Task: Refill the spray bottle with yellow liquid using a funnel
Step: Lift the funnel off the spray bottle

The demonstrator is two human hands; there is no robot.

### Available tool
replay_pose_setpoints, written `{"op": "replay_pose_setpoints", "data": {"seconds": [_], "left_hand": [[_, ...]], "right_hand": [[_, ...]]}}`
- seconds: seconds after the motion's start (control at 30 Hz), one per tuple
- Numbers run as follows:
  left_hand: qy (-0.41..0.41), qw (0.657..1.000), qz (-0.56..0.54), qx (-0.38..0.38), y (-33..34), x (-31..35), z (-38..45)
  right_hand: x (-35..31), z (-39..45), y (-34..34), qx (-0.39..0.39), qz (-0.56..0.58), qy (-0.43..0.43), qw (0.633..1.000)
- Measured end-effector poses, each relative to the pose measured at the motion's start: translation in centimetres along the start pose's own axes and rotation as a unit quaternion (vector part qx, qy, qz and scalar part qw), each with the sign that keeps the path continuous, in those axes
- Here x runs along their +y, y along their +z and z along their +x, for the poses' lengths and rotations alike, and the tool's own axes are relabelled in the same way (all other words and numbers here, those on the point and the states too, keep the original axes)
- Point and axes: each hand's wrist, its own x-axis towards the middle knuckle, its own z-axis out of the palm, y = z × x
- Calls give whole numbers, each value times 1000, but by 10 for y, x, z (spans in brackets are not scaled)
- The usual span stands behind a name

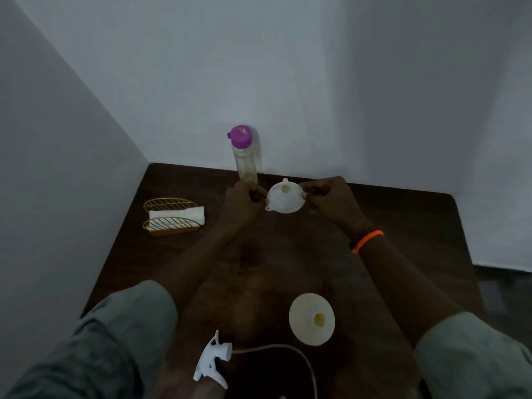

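hands: left (pixel 244 197), right (pixel 328 195) pinch funnel (pixel 285 197) rim | table (pixel 403 226) right side open

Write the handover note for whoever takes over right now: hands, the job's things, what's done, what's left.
Left hand and right hand each pinch the rim of the small white funnel, held far mid-table.
Clear bottle with purple cap stands behind, capped, yellowish liquid low inside.
Second, larger funnel sits near, yellowish at its centre.
Spray trigger head with its tube lies off, near edge.
Done: sprayer head off.
Left: pouring not visibly under way; refit the head.
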Motion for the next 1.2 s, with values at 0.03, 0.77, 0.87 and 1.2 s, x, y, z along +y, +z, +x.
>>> {"op": "replay_pose_setpoints", "data": {"seconds": [0.03,0.77,0.87,1.2], "left_hand": [[-9,1000,1,8,6,-6,7],[-70,997,11,-22,47,-58,46],[-85,996,17,-18,34,-49,30],[-261,963,-48,-47,16,-85,-142]], "right_hand": [[5,9,5,3,-4,3,1000],[70,61,43,19,-24,74,997],[70,48,32,42,-2,92,995],[86,-145,-10,115,49,211,969]]}}
